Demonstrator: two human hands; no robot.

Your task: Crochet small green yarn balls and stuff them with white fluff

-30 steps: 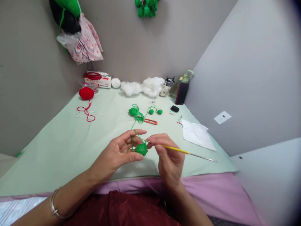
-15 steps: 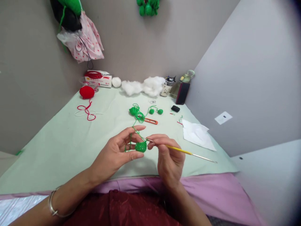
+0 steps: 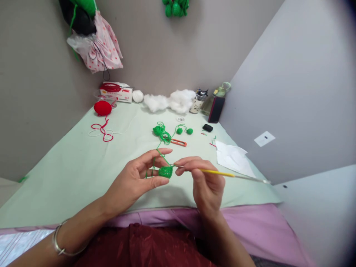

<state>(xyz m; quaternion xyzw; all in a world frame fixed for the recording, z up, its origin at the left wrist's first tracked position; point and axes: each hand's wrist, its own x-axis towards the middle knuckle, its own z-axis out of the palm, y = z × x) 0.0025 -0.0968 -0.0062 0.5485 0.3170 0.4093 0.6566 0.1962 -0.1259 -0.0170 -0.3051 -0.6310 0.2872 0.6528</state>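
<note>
Between thumb and fingers, my left hand (image 3: 139, 172) pinches a small green crochet piece (image 3: 165, 172). Green yarn (image 3: 164, 156) loops around the left fingers and runs back to a tangled green yarn ball (image 3: 158, 130) on the table. My right hand (image 3: 207, 181) is closed around a crochet hook (image 3: 219, 172) with a yellow handle. The hook's thin tip meets the upper right edge of the green piece, with a strand of yarn on it. Its other metal end points out to the right and is blurred.
Behind my hands lie an orange cutter (image 3: 178, 142) and two small green balls (image 3: 189, 131). White stuffing (image 3: 182, 102), a pen cup (image 3: 197, 104) and a phone (image 3: 216, 110) stand along the back. Red yarn (image 3: 102, 108) lies at left, white paper (image 3: 233, 157) at right.
My right hand and the crochet hook have shifted a little to the right, and the hook lies flatter. The green crochet piece has moved slightly left and up in my left hand.
</note>
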